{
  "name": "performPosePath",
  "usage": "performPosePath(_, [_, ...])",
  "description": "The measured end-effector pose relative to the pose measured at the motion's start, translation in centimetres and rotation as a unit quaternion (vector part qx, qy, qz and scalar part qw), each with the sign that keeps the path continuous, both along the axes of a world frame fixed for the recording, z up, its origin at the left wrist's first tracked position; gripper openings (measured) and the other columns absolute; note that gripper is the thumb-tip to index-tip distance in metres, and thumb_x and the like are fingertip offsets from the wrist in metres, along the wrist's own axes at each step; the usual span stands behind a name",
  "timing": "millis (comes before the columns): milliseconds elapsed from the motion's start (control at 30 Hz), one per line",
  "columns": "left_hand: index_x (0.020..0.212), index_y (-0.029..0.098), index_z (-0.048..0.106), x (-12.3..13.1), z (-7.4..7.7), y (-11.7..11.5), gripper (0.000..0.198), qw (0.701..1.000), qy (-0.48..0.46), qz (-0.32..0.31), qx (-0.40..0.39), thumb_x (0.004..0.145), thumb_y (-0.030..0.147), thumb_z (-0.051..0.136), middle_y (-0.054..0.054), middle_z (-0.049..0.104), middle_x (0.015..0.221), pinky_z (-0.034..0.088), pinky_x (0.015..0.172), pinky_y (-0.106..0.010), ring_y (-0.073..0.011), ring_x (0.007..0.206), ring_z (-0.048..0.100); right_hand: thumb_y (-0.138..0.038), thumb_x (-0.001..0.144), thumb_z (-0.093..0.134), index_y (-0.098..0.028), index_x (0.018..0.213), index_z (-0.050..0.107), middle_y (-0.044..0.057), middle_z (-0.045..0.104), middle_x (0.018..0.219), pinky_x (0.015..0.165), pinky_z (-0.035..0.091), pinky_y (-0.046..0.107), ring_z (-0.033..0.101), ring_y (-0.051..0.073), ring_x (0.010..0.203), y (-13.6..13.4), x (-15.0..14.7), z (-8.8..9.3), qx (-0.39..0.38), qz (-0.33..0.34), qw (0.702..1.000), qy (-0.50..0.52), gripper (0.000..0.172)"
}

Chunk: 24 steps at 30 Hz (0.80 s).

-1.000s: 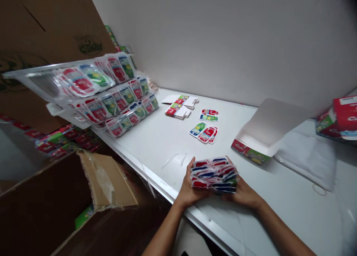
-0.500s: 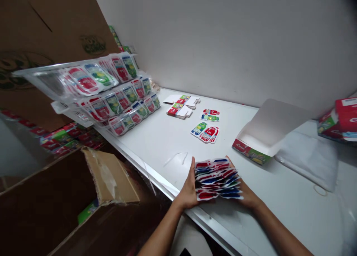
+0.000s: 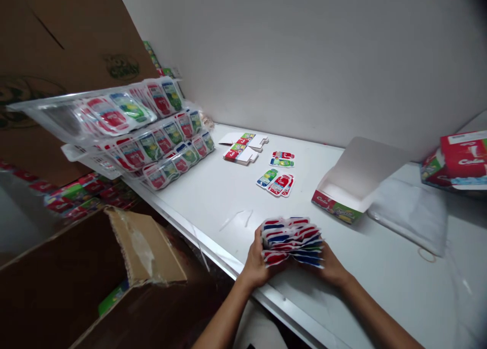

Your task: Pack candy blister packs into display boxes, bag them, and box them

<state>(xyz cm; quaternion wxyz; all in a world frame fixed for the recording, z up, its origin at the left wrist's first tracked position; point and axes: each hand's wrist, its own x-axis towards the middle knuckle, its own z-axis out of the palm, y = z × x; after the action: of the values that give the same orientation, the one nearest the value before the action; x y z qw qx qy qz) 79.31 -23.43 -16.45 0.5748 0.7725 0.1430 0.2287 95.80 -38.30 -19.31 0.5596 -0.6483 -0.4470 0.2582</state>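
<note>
A thick stack of bottle-shaped candy sachets [image 3: 292, 241], red, blue and green with white edges, is squeezed between my two hands above the table's front edge. My left hand [image 3: 257, 265] grips its left side, and my right hand [image 3: 332, 266] wraps the right side. Most of the right fingers are hidden behind the stack. Farther back on the white table [image 3: 213, 197] lie a few loose sachets [image 3: 280, 183], with another pair of sachets [image 3: 282, 159] behind them. Right of these stands an opened display box [image 3: 337, 205] with its white lid raised.
Flattened printed cartons [image 3: 243, 148] are stacked near the wall. At left, clear trays of sachets [image 3: 163, 141] are piled up beside a big cardboard box [image 3: 76, 39]. An open carton [image 3: 148, 247] stands below the table edge. A clear plastic bag [image 3: 411, 214] and red boxes [image 3: 462, 159] sit at right.
The stack looks more pressed together between my hands, and its top edges have shifted. Both hands still hold it. The whole view has moved slightly.
</note>
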Motion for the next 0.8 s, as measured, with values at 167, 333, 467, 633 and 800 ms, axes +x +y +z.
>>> performPosePath(167, [0.132, 0.022, 0.034, 0.3, 0.0, -0.3, 0.087, 1.0, 0.01, 0.018, -0.019, 0.06, 0.018, 0.083, -0.009, 0.061, 0.121, 0.049, 0.097, -0.042, -0.0274, 0.11, 0.061, -0.038, 0.073, 0.072, -0.024, 0.106, 0.068, 0.007, 0.069, 0.112, 0.092, 0.053, 0.046, 0.064, 0.031, 0.101, 0.1, 0.1, 0.4, -0.042, 0.035, 0.996, -0.071, 0.035])
performPosePath(333, [0.124, 0.021, 0.041, 1.7, 0.7, -0.8, 0.076, 0.998, -0.028, 0.011, -0.052, 0.061, 0.022, 0.084, -0.008, 0.061, 0.121, 0.044, 0.103, -0.045, -0.0272, 0.114, 0.058, -0.038, 0.074, 0.072, -0.022, 0.123, 0.058, 0.01, 0.059, 0.125, 0.099, 0.046, 0.045, 0.056, 0.029, 0.113, -0.4, 1.2, 3.2, -0.04, 0.007, 0.986, -0.163, 0.054])
performPosePath(467, [0.123, 0.019, 0.042, 6.1, 1.5, -1.2, 0.074, 0.987, -0.076, -0.027, -0.14, 0.062, 0.028, 0.083, -0.01, 0.061, 0.119, 0.046, 0.099, -0.046, -0.0276, 0.111, 0.06, -0.046, 0.072, 0.073, -0.022, 0.132, 0.05, 0.012, 0.047, 0.138, 0.11, 0.033, 0.051, 0.042, 0.032, 0.129, -1.1, 4.7, 5.1, -0.044, -0.059, 0.974, -0.216, 0.068])
performPosePath(633, [0.121, 0.017, 0.042, 11.6, 2.3, -1.4, 0.08, 0.98, -0.065, -0.051, -0.181, 0.056, 0.027, 0.087, -0.01, 0.064, 0.114, 0.049, 0.094, -0.044, -0.0261, 0.104, 0.062, -0.047, 0.073, 0.072, -0.019, 0.129, 0.05, 0.012, 0.054, 0.131, 0.106, 0.038, 0.051, 0.049, 0.032, 0.123, -1.9, 9.0, 5.6, -0.062, -0.075, 0.982, -0.164, 0.066])
performPosePath(800, [0.12, 0.017, 0.044, 9.0, 3.6, -2.9, 0.078, 0.981, -0.025, -0.042, -0.19, 0.056, 0.026, 0.088, -0.009, 0.065, 0.111, 0.051, 0.091, -0.042, -0.0267, 0.102, 0.063, -0.044, 0.076, 0.071, -0.018, 0.129, 0.05, 0.011, 0.061, 0.125, 0.099, 0.045, 0.048, 0.059, 0.031, 0.113, -3.6, 6.6, 6.6, -0.071, -0.022, 0.996, -0.059, 0.063])
